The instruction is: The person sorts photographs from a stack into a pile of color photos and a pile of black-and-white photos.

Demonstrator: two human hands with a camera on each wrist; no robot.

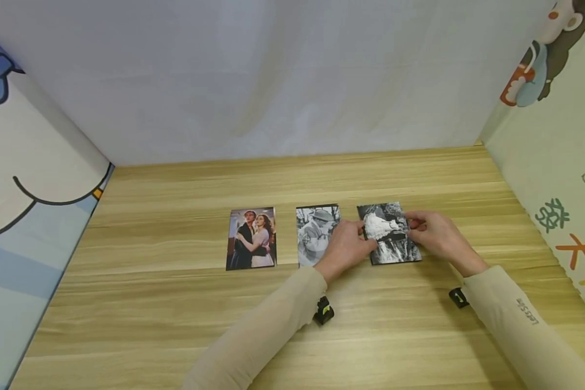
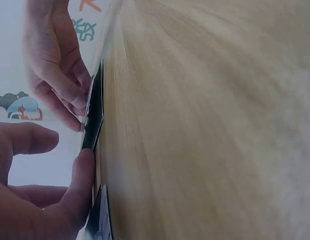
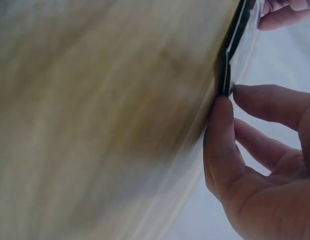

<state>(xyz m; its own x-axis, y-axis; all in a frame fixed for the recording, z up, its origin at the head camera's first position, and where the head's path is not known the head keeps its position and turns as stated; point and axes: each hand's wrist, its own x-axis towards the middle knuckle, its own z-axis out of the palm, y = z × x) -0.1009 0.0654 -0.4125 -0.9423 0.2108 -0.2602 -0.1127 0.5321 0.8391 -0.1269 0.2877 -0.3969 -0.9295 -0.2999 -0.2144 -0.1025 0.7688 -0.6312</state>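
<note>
A black-and-white photo card [image 1: 394, 250] showing a pale dress lies at the right of a row of three, seen upright in the head view. My right hand [image 1: 436, 235] pinches its right edge between thumb and finger. My left hand [image 1: 347, 244] touches its left edge with a fingertip; in the left wrist view the thumb stands apart from the card. At the card's edge in the right wrist view, more than one dark layer [image 3: 225, 75] shows. Partly under my left hand is a black-and-white photo card of a person in a hat [image 1: 314, 238].
A colour photo card of a couple [image 1: 251, 238] lies at the left of the row on the wood-grain table [image 1: 166, 303]. A pale cloth wall [image 1: 200, 81] rises behind. Printed panels stand at the left [image 1: 39, 151] and right [image 1: 541, 162].
</note>
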